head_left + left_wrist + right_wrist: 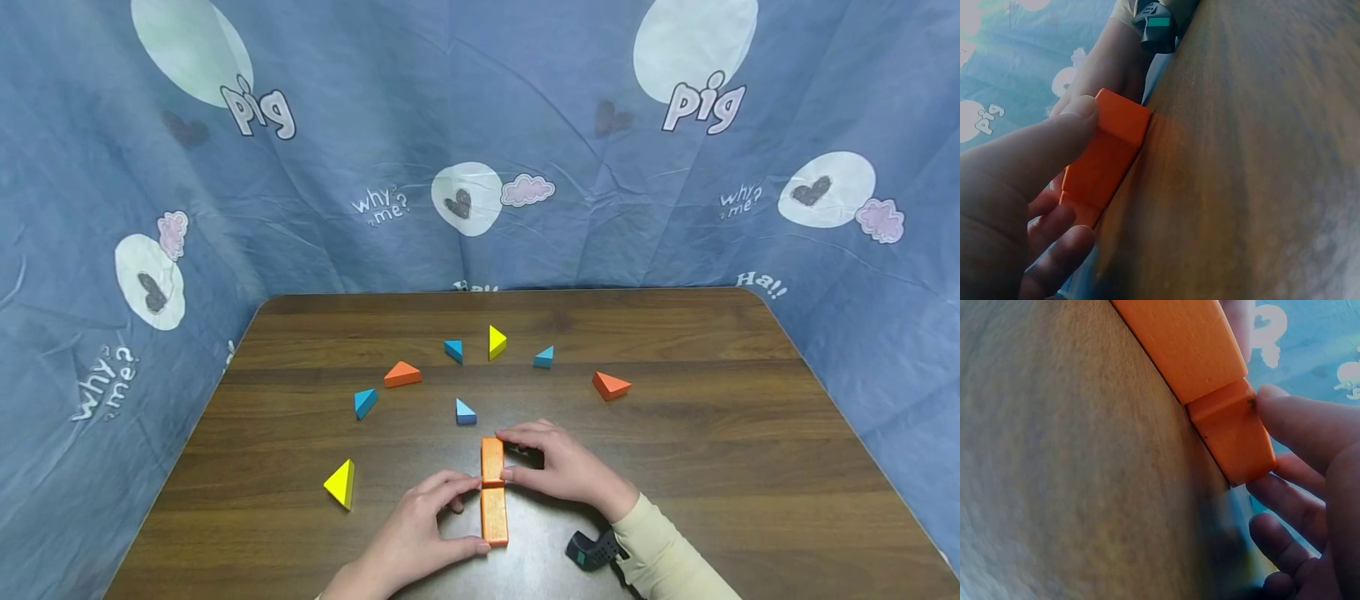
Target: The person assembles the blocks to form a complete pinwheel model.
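Two orange rectangular blocks lie end to end on the wooden table, a far block and a near block. My left hand holds the near block, its thumb at the near end and a fingertip by the seam. On the far block, my right hand has its thumb on the right side and a fingertip at the far end. In the left wrist view, the thumb presses the near block. The right wrist view shows a small step where the far block meets the near one.
Triangular blocks lie in a loose arc beyond the hands: a yellow one, several blue ones such as this nearest blue triangle, and two red-orange ones. Another yellow triangle sits left. A black wrist device is at the right sleeve.
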`<state>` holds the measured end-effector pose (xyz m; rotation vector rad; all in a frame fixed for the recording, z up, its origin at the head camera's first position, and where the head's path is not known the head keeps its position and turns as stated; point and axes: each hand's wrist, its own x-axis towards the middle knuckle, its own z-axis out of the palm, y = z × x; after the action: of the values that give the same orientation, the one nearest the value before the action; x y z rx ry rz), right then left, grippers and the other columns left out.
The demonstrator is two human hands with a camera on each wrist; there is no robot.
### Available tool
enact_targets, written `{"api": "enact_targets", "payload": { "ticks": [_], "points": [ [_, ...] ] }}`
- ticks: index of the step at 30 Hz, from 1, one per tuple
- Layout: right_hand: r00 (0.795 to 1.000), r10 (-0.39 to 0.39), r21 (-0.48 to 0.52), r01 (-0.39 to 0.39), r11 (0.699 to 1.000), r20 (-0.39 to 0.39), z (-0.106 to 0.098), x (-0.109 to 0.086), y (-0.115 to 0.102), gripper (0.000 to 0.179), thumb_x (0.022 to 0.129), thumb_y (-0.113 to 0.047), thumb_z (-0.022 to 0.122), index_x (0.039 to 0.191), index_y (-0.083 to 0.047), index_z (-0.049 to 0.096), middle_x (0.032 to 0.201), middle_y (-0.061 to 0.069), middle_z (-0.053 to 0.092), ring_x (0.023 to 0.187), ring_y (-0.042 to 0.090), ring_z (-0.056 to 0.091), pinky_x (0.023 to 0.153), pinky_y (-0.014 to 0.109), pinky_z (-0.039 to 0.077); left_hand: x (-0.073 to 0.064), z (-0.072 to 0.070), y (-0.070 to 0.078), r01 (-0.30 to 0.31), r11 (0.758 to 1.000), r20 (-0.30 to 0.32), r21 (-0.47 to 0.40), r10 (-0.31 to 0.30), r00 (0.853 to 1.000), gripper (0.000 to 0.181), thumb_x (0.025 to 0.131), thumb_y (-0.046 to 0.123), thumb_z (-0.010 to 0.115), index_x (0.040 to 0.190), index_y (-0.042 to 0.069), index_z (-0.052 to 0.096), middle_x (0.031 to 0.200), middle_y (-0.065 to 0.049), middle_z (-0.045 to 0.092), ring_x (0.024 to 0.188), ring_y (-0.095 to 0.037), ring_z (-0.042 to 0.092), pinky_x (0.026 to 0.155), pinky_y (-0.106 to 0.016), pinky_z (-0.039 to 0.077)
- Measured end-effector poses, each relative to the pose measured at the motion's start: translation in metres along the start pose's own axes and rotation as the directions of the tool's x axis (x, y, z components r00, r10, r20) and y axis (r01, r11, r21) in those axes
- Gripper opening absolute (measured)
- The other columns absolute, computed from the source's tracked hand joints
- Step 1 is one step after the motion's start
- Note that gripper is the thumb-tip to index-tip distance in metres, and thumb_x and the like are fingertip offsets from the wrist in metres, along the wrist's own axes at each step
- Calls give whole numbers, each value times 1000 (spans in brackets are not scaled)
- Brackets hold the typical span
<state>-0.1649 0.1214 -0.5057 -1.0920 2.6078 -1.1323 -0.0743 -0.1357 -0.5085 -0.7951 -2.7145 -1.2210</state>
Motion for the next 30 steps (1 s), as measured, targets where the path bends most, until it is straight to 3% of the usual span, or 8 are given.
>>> {"api": "enact_targets", "payload": {
  "ticks": [9, 21, 30],
  "points": [
    [999, -32, -5, 32, 999, 11, 0, 0, 2, 54, 90, -51, 68, 133, -18, 64, 127, -10, 62, 119, 9, 53, 100, 37, 43, 0, 0, 0, -10, 1000, -1, 29, 11, 1000, 73, 75, 55, 81, 132, 14, 64, 129, 11, 57, 89, 2, 57, 83, -28, 50],
    [999, 3, 34, -5, 999, 52, -5, -1, -2, 54, 89, -50, 69, 135, -22, 63, 129, -14, 60, 120, 7, 52, 100, 40, 43, 1, 1, -3, -51, 999, -13, -2, 51, 999, 69, 77, 52, 81, 132, 13, 65, 130, 10, 58, 88, 0, 59, 79, -23, 50],
    [999, -13, 11, 13, 1000, 46, -4, -1, -1, 59, 85, -53, 73, 134, -22, 63, 129, -14, 60, 119, 7, 52, 100, 38, 43, 1, 1, -3, -78, 997, -29, -9, 77, 997, 67, 77, 49, 82, 130, 11, 66, 128, 8, 60, 88, -1, 60, 78, -23, 50]
  ]
}}
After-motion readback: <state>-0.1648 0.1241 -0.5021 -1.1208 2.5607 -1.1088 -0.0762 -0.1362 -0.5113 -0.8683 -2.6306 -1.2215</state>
